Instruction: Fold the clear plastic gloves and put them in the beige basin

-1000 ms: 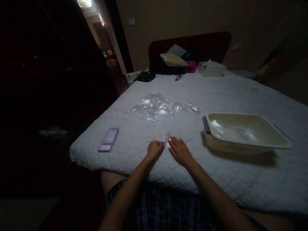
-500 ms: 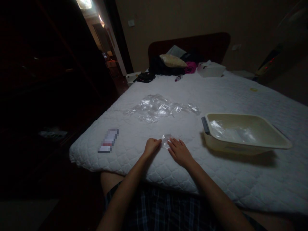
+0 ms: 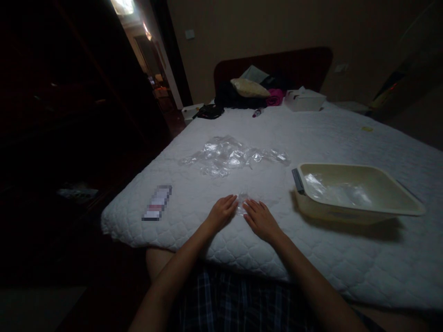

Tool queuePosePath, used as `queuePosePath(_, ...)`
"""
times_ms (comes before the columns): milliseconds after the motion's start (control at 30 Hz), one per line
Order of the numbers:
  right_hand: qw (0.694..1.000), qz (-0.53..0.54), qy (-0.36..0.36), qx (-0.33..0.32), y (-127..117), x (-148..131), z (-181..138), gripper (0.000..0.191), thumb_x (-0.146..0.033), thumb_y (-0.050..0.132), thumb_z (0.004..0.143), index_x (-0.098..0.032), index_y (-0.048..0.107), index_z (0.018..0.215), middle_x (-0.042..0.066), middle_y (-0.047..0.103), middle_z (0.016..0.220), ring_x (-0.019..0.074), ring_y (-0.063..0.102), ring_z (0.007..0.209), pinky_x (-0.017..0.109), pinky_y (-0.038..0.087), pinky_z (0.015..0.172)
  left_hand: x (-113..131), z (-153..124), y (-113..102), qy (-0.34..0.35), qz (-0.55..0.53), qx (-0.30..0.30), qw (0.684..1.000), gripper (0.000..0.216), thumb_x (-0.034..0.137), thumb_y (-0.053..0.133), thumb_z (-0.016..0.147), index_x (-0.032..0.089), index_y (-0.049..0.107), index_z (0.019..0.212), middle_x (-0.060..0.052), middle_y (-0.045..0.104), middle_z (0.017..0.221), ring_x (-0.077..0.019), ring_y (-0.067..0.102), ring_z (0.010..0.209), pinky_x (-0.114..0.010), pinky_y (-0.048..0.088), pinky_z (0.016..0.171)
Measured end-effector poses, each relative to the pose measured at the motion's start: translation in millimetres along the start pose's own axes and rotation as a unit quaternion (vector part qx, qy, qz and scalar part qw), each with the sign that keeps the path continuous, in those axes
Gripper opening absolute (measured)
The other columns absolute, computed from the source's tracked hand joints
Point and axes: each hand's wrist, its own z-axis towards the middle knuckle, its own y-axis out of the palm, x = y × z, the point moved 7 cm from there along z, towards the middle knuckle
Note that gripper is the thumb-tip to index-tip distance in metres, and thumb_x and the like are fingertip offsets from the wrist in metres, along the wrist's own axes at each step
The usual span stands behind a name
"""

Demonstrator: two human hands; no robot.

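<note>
A small clear plastic bag (image 3: 241, 208) lies on the white quilted bed cover (image 3: 194, 198) in front of me, partly hidden under my fingers. My left hand (image 3: 222, 213) rests at its left side, fingers stretched out and lying flat. On its right side my right hand (image 3: 260, 219) lies palm down with the fingers a little spread, touching the plastic. Farther up the bed is a loose heap of crumpled clear plastic bags (image 3: 224, 154). To the right stands a cream plastic basin (image 3: 360, 216) with a grey handle, and more clear plastic is inside it.
A pixelated flat object (image 3: 157, 203) lies near the bed's left edge. By the headboard (image 3: 277, 60) are a pillow (image 3: 251, 87), dark cloth, a pink roll (image 3: 275, 97) and a white box (image 3: 304, 100). Dark floor lies left of the bed.
My left hand has gone from pinching the bag's left edge to lying flat with fingers extended. The right hand stays nearly in place on the plastic.
</note>
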Motion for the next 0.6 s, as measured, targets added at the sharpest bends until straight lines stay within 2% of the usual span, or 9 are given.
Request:
queuePosePath(200,1.0,0.014,0.003,0.015,-3.1,0.9,-2.1,0.04,-0.034,0.034,0.089,-0.018,0.044,0.125,0.01,0.045,0.13,0.0211,0.037,0.122,0.044,0.025,0.101,-2.7,-4.2,3.4,-0.019,-0.024,0.003,1.0,0.029,0.016,0.042,0.084,0.015,0.056,0.109,-0.011,0.059,0.111,-0.0217,0.05,0.111,-0.039,0.044,0.089)
queuePosePath(367,0.999,0.029,0.005,0.015,-3.6,1.2,-1.9,0.041,-0.035,0.035,0.088,-0.017,0.045,0.124,0.01,0.046,0.129,0.0215,0.039,0.121,0.044,0.026,0.102,-5.3,-3.7,2.7,-0.034,-0.041,0.011,0.999,0.026,0.017,0.045,0.083,0.016,0.057,0.106,-0.012,0.062,0.107,-0.0201,0.054,0.105,-0.039,0.046,0.086)
queuePosePath(467,0.998,0.052,0.008,0.022,-3.7,3.6,-2.8,0.041,-0.033,0.036,0.088,-0.018,0.044,0.125,0.01,0.046,0.129,0.0213,0.038,0.121,0.045,0.025,0.102,-4.9,-1.5,-2.6,-0.034,-0.048,0.034,0.998,0.024,0.015,0.044,0.083,0.015,0.057,0.103,-0.014,0.057,0.114,-0.0208,0.049,0.112,-0.041,0.045,0.088)
queuePosePath(600,0.991,0.127,0.026,0.039,-2.3,13.1,-5.0,0.04,-0.031,0.038,0.087,-0.019,0.044,0.125,0.008,0.051,0.125,0.0204,0.041,0.12,0.045,0.028,0.101,1.0,0.1,-8.0,-0.014,-0.084,0.044,0.995,0.026,0.01,0.042,0.081,0.015,0.055,0.103,-0.014,0.053,0.12,-0.0226,0.034,0.125,-0.045,0.04,0.094)
